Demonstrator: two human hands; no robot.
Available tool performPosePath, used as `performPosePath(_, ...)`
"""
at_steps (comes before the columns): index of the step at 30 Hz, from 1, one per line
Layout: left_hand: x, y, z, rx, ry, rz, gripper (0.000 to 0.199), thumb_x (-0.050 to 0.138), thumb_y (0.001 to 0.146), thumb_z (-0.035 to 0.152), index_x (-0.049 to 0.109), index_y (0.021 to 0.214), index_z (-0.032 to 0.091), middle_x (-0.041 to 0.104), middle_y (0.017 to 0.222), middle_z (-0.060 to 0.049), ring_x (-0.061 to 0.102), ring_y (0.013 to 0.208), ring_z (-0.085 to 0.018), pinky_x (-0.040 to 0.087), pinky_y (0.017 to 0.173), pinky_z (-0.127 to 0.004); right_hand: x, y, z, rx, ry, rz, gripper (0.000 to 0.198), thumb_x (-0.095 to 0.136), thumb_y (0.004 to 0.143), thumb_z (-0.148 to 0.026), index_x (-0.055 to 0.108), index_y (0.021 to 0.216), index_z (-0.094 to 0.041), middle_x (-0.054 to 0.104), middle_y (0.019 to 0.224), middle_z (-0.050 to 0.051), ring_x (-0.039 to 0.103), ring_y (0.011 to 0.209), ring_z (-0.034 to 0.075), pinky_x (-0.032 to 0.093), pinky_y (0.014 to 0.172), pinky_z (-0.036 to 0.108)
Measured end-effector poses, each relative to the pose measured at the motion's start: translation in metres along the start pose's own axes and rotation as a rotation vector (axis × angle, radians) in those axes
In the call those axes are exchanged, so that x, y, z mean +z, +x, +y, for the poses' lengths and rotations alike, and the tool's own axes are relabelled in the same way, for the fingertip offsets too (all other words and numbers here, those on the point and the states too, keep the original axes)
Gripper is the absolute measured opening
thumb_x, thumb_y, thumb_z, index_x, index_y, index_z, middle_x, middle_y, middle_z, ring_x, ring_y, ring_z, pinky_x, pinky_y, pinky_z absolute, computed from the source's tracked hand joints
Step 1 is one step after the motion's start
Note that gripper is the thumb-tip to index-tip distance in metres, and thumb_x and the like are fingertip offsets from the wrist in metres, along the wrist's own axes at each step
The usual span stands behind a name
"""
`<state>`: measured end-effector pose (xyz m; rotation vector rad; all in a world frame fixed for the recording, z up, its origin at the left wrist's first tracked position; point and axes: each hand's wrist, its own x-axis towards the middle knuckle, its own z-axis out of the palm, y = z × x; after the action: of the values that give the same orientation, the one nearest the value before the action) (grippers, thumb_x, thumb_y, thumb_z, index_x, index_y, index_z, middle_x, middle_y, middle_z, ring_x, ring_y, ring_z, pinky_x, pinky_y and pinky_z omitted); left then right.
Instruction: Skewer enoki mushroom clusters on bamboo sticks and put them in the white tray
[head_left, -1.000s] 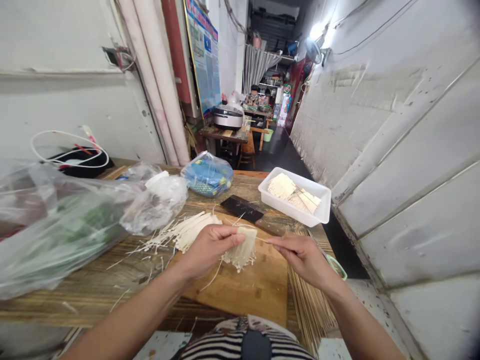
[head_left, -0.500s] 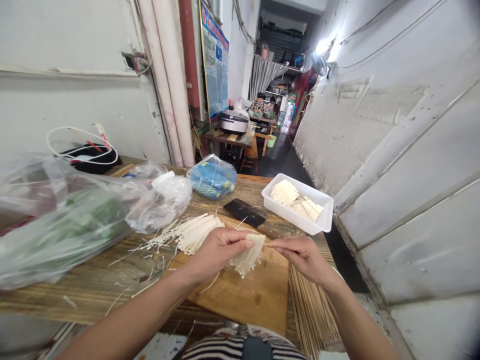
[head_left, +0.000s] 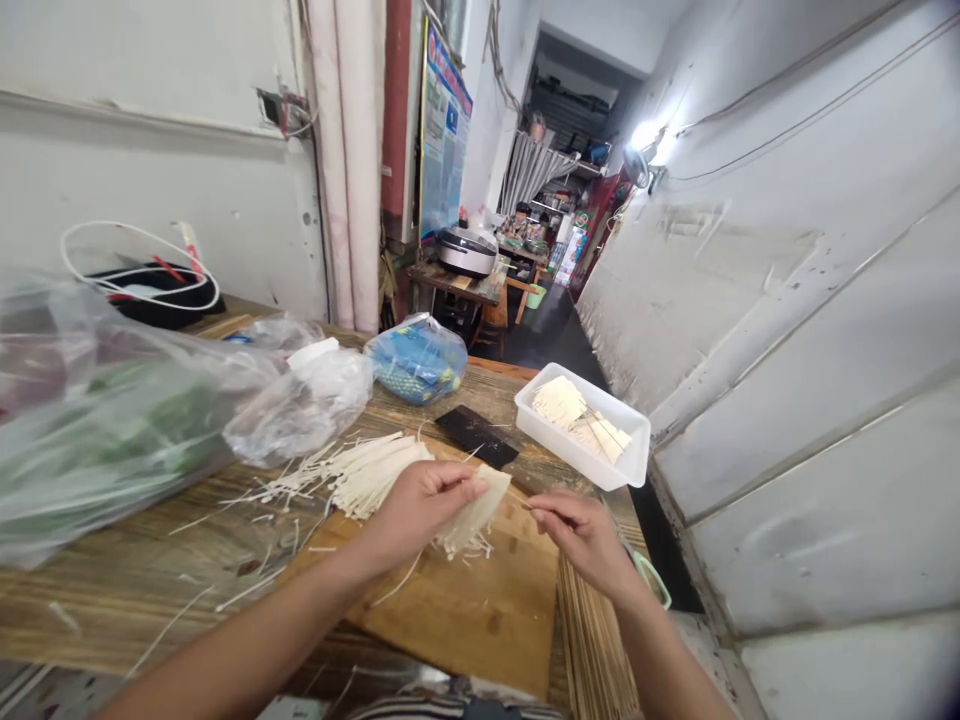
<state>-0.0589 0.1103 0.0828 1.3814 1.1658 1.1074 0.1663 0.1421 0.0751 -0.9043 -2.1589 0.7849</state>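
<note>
Pinched in my left hand is a flat bunch of enoki mushrooms, its caps hanging down over the wooden cutting board. My right hand is closed on a thin bamboo skewer, just right of the bunch; most of the skewer is hidden. A pile of loose enoki lies at the board's left edge. Beyond the board sits a white plastic box with skewered enoki in it. Many bamboo skewers lie along the board's right side.
A dark flat blade-like piece lies behind the board. Clear plastic bags, one with greens, cover the left of the table. A blue bagged bundle stands at the back. A pale green handle shows beside my right wrist.
The view has tilted and shifted a little. My right hand with the skewer sits slightly farther from the enoki bunch, which my left hand still holds.
</note>
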Motion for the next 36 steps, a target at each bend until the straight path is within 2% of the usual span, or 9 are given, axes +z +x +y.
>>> performPosePath(8,0.013,0.002,-0.033,-0.127,-0.156,-0.082,0.034,0.062,0.076,0.046,0.070,0.068,0.013,0.061,0.059,0.000,0.049,0.055,-0.013,0.036,0.053,-0.023,0.017,0.000,-0.002,-0.017,-0.057,0.020,0.027,0.049,0.092,-0.031,0.073,0.091,-0.018,0.065,0.067,0.004,0.057,0.061,0.013,0.047,0.059,0.025)
performPosePath(12,0.015,0.002,-0.035,-0.074,-0.143,-0.091,0.034,0.062,0.077,0.044,0.073,0.090,0.015,0.073,0.090,-0.007,0.063,0.080,-0.021,0.047,0.070,-0.027,0.023,0.001,0.002,-0.007,-0.027,0.063,0.023,0.051,0.090,-0.028,0.073,0.091,-0.019,0.063,0.065,0.002,0.057,0.061,0.014,0.048,0.060,0.025)
performPosePath(15,-0.017,0.015,-0.035,0.039,0.060,0.078,0.045,0.066,0.075,0.042,0.066,0.114,0.020,0.065,0.121,-0.007,0.059,0.108,-0.024,0.043,0.092,-0.031,0.022,-0.004,0.011,0.043,0.003,0.136,0.021,0.053,0.089,-0.027,0.072,0.090,-0.020,0.063,0.066,0.002,0.057,0.060,0.014,0.047,0.058,0.025)
performPosePath(17,-0.055,0.033,-0.041,0.093,0.280,0.252,0.048,0.061,0.077,0.044,0.063,0.119,0.020,0.064,0.123,-0.008,0.057,0.114,-0.025,0.037,0.100,-0.034,0.021,-0.009,0.017,0.072,0.008,0.177,0.020,0.054,0.089,-0.028,0.072,0.093,-0.020,0.063,0.067,0.002,0.057,0.059,0.013,0.047,0.056,0.024)
performPosePath(19,-0.096,0.054,-0.056,0.050,0.468,0.302,0.046,0.059,0.076,0.047,0.069,0.109,0.017,0.067,0.118,-0.011,0.058,0.112,-0.028,0.036,0.101,-0.036,0.021,-0.014,0.020,0.096,0.012,0.207,0.020,0.055,0.088,-0.027,0.072,0.095,-0.021,0.064,0.068,0.002,0.057,0.059,0.013,0.047,0.056,0.024)
performPosePath(22,-0.144,0.083,-0.088,-0.158,0.554,0.120,0.047,0.063,0.069,0.053,0.073,0.098,0.017,0.070,0.111,-0.010,0.059,0.108,-0.033,0.039,0.096,-0.035,0.024,-0.019,0.019,0.125,0.034,0.240,0.019,0.055,0.087,-0.028,0.072,0.092,-0.019,0.066,0.070,0.003,0.058,0.059,0.013,0.048,0.056,0.024)
performPosePath(25,-0.168,0.097,-0.116,-0.245,0.526,-0.030,0.053,0.066,0.062,0.058,0.074,0.096,0.018,0.071,0.109,-0.008,0.058,0.110,-0.033,0.041,0.095,-0.033,0.028,-0.021,0.016,0.156,0.048,0.238,0.020,0.055,0.087,-0.028,0.072,0.089,-0.017,0.066,0.067,0.003,0.058,0.058,0.014,0.048,0.055,0.023)
performPosePath(32,-0.182,0.106,-0.137,-0.350,0.385,-0.231,0.065,0.072,0.057,0.057,0.067,0.111,0.021,0.065,0.123,-0.006,0.057,0.113,-0.026,0.043,0.091,-0.026,0.030,-0.023,0.019,0.186,0.037,0.235,0.022,0.056,0.086,-0.030,0.073,0.090,-0.016,0.068,0.072,0.005,0.059,0.059,0.014,0.049,0.056,0.023)
performPosePath(36,-0.183,0.115,-0.137,-0.388,0.345,-0.309,0.057,0.077,0.052,0.051,0.071,0.098,0.019,0.072,0.106,-0.005,0.062,0.098,-0.025,0.046,0.081,-0.026,0.032,-0.025,0.021,0.206,0.060,0.222,0.024,0.056,0.086,-0.033,0.073,0.088,-0.017,0.069,0.072,0.006,0.060,0.057,0.014,0.050,0.054,0.022)
